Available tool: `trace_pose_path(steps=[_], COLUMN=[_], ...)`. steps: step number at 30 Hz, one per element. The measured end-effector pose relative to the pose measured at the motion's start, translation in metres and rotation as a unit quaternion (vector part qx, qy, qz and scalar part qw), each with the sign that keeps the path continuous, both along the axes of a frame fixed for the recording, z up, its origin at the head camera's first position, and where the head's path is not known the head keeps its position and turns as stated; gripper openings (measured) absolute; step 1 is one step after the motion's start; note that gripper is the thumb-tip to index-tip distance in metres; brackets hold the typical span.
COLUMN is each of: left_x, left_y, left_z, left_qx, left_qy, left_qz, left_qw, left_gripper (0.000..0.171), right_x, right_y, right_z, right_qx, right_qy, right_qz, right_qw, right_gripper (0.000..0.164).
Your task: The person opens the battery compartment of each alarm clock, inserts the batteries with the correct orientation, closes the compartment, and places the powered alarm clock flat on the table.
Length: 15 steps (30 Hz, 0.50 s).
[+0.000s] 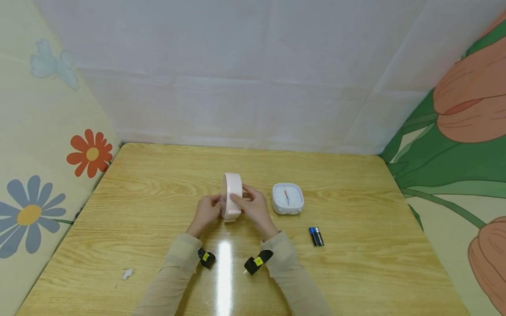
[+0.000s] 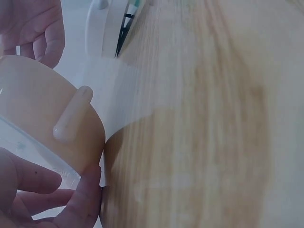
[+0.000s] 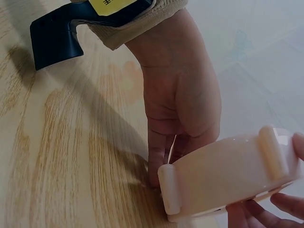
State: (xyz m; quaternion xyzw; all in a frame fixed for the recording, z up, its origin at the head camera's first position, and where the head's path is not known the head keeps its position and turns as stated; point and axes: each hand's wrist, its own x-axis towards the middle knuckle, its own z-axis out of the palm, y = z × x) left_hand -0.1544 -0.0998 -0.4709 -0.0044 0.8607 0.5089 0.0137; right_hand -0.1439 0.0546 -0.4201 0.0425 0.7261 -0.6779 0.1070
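A pale pink round clock (image 1: 234,188) stands on its edge between my hands, its clear front turned left. Two short rounded feet stick out from its rim; one foot (image 2: 73,114) shows in the left wrist view. My left hand (image 1: 207,210) holds the lower front edge between thumb and fingers. From the other side, my right hand (image 1: 257,210) grips it, thumb on the rim and fingers behind; its fingertips (image 3: 244,216) show at the clock's edge in the right wrist view. The clock's dial is mostly hidden by the angle.
A white square clock (image 1: 287,198) with an orange hand lies face up to the right. Two batteries (image 1: 316,236) lie side by side nearer the front right. A small white patch (image 1: 127,274) marks the wooden table (image 1: 356,188) at the front left. White cloth hangs behind.
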Motion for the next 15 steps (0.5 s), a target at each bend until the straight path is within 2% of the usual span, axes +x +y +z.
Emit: trace_pose_path(steps=[6, 15], left_x=[0.001, -0.001], left_y=[-0.001, 0.001], left_z=[0.000, -0.001], left_qx=[0.007, 0.039], left_qy=[-0.010, -0.046], left_qz=[0.004, 0.006], left_qw=[0.9999, 0.9982], left_gripper=[0.033, 0.032], right_x=[0.009, 0.001], right_y=[-0.002, -0.004], right_z=[0.021, -0.004], right_qx=[0.022, 0.046], right_qy=[0.018, 0.049], right_qz=[0.005, 0.012], right_qw=[1.000, 0.998], right_gripper=[0.051, 0.055])
